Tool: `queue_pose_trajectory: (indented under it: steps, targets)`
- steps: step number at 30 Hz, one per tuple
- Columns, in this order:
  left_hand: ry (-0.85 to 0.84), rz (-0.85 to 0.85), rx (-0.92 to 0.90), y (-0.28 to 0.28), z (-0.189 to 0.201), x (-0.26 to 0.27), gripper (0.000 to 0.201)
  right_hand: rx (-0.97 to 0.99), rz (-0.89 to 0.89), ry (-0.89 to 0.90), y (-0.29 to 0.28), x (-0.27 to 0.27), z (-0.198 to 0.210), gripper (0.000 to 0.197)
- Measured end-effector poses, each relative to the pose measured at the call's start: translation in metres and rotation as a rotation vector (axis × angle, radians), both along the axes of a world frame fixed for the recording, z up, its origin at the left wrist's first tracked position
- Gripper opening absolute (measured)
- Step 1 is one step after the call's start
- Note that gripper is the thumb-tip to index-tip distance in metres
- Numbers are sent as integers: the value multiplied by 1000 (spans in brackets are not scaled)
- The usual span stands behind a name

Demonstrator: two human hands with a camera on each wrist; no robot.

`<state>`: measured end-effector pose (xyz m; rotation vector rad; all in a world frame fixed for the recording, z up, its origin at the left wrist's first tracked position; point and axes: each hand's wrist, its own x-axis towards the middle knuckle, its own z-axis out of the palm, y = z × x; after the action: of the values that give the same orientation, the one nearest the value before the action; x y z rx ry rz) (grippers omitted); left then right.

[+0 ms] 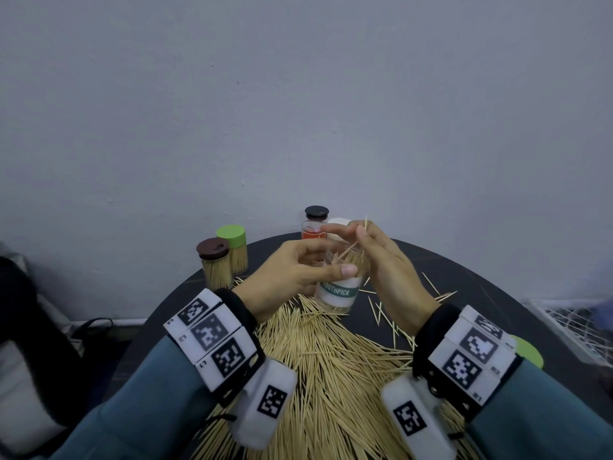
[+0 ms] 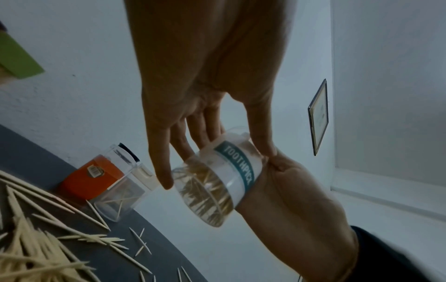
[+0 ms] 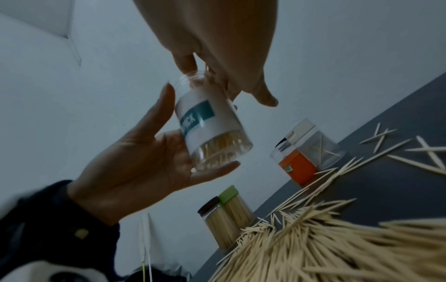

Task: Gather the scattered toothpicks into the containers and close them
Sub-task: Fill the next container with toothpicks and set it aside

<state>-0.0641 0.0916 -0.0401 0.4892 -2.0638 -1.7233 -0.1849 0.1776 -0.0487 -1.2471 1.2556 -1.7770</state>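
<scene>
My left hand point(image 1: 311, 263) grips a clear jar point(image 1: 336, 292) with a white and teal TOOTHPICK label, tilted above the table, its open mouth pointing up and away. The jar point(image 2: 217, 177) is partly filled with toothpicks. My right hand point(image 1: 361, 234) pinches a small bunch of toothpicks point(image 1: 350, 249) at the jar's mouth, their lower ends inside it. A large pile of loose toothpicks point(image 1: 331, 360) covers the dark round table point(image 1: 464, 280) beneath both wrists. In the right wrist view the jar point(image 3: 210, 129) lies between the left hand's point(image 3: 135, 171) thumb and fingers.
At the table's far left stand a brown-lidded jar point(image 1: 215, 263) and a green-lidded jar point(image 1: 234, 247), both full. An orange-labelled jar with a black lid point(image 1: 313, 227) stands by the wall beside a white lid point(image 1: 338, 223). A green lid point(image 1: 527, 350) lies right; a wire basket point(image 1: 564, 323) beyond.
</scene>
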Motion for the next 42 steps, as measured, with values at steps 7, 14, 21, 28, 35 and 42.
queue_pose_trajectory:
  steps: [7,14,21,28,35,42]
  targets:
    - [3,5,-4,-2,0,1,56,115,-44,62,0,-5,-6,31]
    - [4,36,-6,-6,0,2,59,99,-58,89,1,-9,-2,40]
    - [4,29,-12,-6,0,2,58,164,-101,149,1,-7,-5,48]
    - [11,40,-7,-6,2,3,63,81,-59,129,2,-12,-5,27]
    - [-21,50,-38,-9,0,3,63,72,-58,138,4,-13,-3,34]
    - [-10,51,-39,-6,2,4,49,83,-91,32,2,-13,-2,24]
